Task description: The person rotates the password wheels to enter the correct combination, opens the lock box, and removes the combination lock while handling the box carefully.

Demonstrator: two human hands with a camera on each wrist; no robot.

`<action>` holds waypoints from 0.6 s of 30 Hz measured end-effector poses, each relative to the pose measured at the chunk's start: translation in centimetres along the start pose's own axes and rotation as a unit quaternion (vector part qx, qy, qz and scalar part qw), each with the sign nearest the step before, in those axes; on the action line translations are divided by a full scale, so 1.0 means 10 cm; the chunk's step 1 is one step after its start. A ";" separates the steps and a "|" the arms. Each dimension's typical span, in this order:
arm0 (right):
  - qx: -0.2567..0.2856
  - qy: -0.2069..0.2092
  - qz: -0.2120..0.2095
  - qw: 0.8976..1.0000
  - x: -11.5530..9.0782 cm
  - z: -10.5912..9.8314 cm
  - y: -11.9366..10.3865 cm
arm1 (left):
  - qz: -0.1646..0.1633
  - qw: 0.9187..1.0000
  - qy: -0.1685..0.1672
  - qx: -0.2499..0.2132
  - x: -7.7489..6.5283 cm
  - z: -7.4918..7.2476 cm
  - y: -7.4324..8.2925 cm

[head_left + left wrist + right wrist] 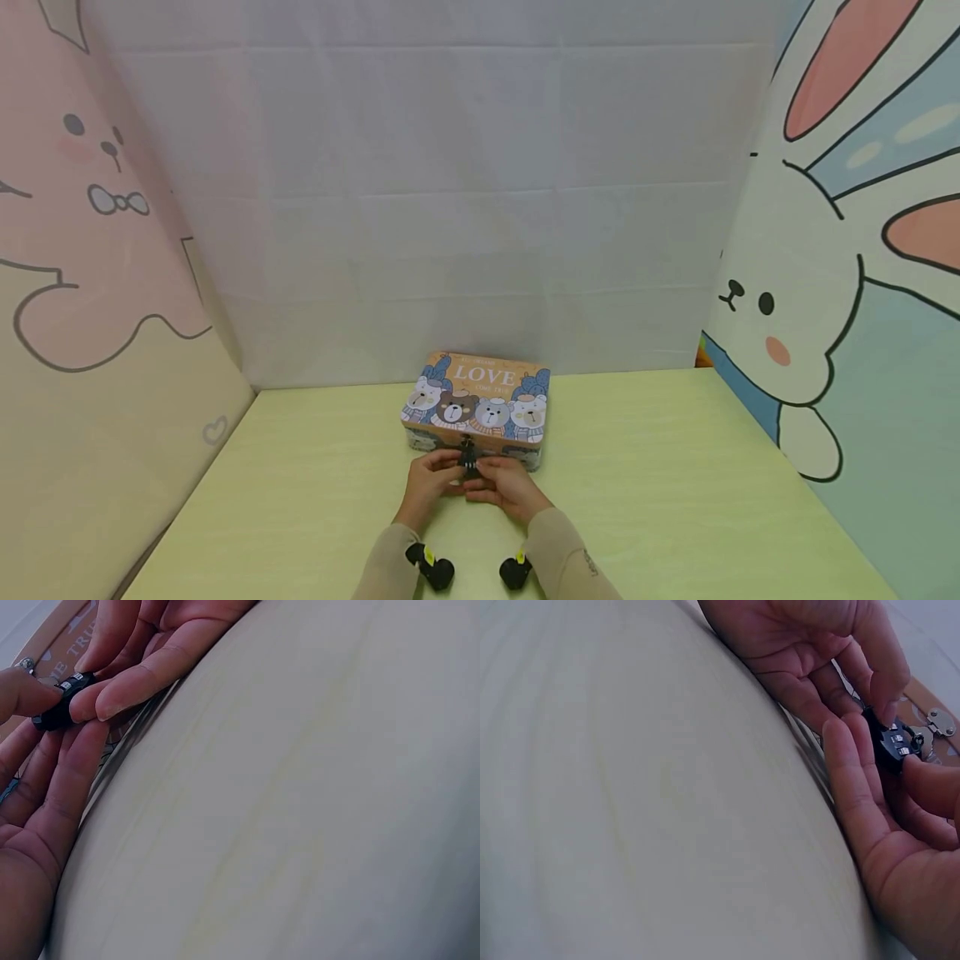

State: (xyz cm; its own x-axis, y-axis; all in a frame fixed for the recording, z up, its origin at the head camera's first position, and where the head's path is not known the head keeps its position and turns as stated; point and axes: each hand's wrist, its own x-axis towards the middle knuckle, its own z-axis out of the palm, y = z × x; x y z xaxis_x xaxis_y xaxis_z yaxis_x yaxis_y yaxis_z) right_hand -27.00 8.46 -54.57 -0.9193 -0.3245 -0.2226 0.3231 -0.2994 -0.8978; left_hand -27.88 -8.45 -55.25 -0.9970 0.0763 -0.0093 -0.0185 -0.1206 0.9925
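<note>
The lock (887, 744), small and black, sat between the fingertips of both hands, at the front edge of the box (480, 392) and right beside its silver latch (940, 721). The left hand (435, 479) pinched one end: its thumb (885, 671) pressed the face, and its other fingers were curled in behind and below. The right hand (510, 483) pinched the opposite end in the same way, its thumb (930, 784) on the face near the last of the pale dials (898, 739). Those dials faced up in a row between the two thumbs. Below the lock the fingers of the two hands came close together; whether they touched each other could not be told. Nor could it be told whether the lock was fastened.

The box lay flat on the table (675, 500), lid down, bears and the word LOVE on top. Both hands were low in front of it, the sleeves (386, 562) reaching toward the near edge of the view. A pale cloth (480, 167) hung behind, and a rabbit panel (810, 350) stood on the right.
</note>
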 end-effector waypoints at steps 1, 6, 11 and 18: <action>-0.001 0.000 0.000 1.000 0.00 0.00 0.00 | 0.002 1.000 -0.001 0.001 0.00 0.00 0.00; -0.003 -0.001 -0.001 1.000 -0.02 0.00 -0.01 | 0.011 1.000 0.000 0.007 0.00 0.00 -0.02; -0.003 -0.003 -0.001 1.000 -0.03 0.01 -0.01 | 0.018 1.000 0.003 0.016 0.02 0.00 -0.05; -0.001 -0.003 -0.005 1.000 -0.03 0.01 -0.02 | 0.022 0.999 0.005 0.022 0.03 0.00 -0.06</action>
State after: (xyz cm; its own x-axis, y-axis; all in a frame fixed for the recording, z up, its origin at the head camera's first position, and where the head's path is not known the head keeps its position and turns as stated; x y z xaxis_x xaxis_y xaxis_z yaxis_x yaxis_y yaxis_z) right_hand -26.71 8.51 -54.28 -0.9216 -0.3259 -0.2110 0.3128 -0.3013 -0.9008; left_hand -28.14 -8.31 -55.81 -0.9975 0.0620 0.0337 0.0287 -0.0794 0.9964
